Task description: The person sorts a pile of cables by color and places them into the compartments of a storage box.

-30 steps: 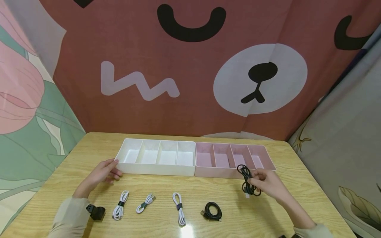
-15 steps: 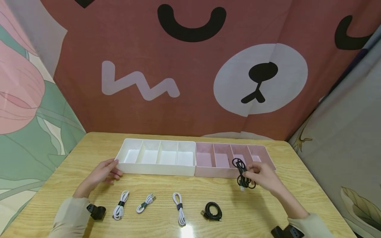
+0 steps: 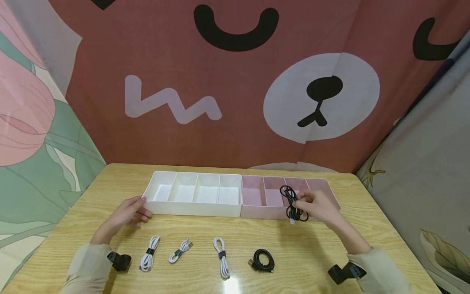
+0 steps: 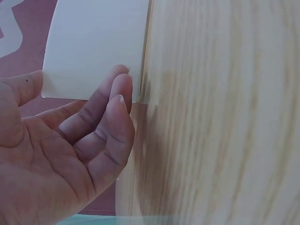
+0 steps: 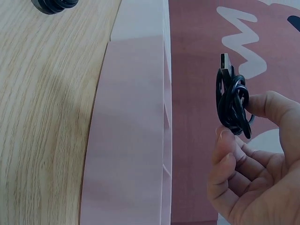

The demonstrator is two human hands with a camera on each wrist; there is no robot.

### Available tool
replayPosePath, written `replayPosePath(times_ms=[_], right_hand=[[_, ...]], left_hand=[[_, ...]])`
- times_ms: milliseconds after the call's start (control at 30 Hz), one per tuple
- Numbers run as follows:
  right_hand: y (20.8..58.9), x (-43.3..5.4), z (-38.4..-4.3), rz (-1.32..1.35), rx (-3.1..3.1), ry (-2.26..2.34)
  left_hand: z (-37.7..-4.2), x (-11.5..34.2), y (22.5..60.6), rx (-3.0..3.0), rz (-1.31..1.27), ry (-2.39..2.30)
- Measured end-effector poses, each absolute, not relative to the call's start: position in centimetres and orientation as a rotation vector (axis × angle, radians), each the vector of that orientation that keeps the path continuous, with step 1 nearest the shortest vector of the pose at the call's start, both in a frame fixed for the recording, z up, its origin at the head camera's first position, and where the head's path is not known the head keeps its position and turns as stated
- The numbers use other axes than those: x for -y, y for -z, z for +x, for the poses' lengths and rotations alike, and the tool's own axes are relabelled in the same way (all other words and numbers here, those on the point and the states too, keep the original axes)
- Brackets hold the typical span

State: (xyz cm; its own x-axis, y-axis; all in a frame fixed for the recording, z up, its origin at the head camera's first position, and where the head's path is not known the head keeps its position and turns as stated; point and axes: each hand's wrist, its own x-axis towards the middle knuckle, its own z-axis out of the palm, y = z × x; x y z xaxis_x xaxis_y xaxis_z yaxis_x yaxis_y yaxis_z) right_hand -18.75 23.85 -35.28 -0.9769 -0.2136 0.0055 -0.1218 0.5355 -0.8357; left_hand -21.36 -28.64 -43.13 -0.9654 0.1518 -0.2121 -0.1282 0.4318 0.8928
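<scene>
My right hand (image 3: 318,204) pinches a coiled black cable (image 3: 292,204) between thumb and fingertips, holding it up at the front of the pink divided box (image 3: 253,212). In the right wrist view a metal USB plug (image 5: 225,61) points up from the cable (image 5: 232,103). My left hand (image 3: 130,211) rests at the near left corner of the white divided box (image 3: 194,209), thumb at the rim. Its other fingers (image 4: 121,119) are loosely bent beside the wall in the left wrist view.
Three bundled white cables, one at left (image 3: 148,254), a short one (image 3: 180,251) and one mid-table (image 3: 222,259), lie before the boxes on the wooden table (image 3: 198,281). A coiled black cable (image 3: 269,261) lies right of them. A printed curtain (image 3: 235,134) hangs behind.
My right hand has moved left and away from me, bringing the black cable from the pink box's front wall up across its rim. My left hand has stayed at the white box's corner.
</scene>
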Motion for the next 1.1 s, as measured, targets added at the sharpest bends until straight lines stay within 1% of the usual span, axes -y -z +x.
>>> replayPosePath(times_ms=[467, 700, 900, 1100], right_hand=[[35.5, -21.7, -20.6, -0.256, -2.685, 1.382], [35.7, -20.8, -21.6, -0.301, -2.704, 1.379], [35.6, -20.0, -22.4, -0.231, -2.672, 1.404], [35.7, -19.6, -23.4, -0.213, -2.767, 1.314]], left_hand=[[-21.3, 28.7, 43.1, -2.421, 0.029, -1.553], [-21.4, 28.9, 43.1, -2.407, 0.041, -1.557], [-21.5, 29.2, 43.2, -2.416, 0.026, -1.531], [-21.5, 29.1, 43.3, -2.412, 0.033, -1.53]])
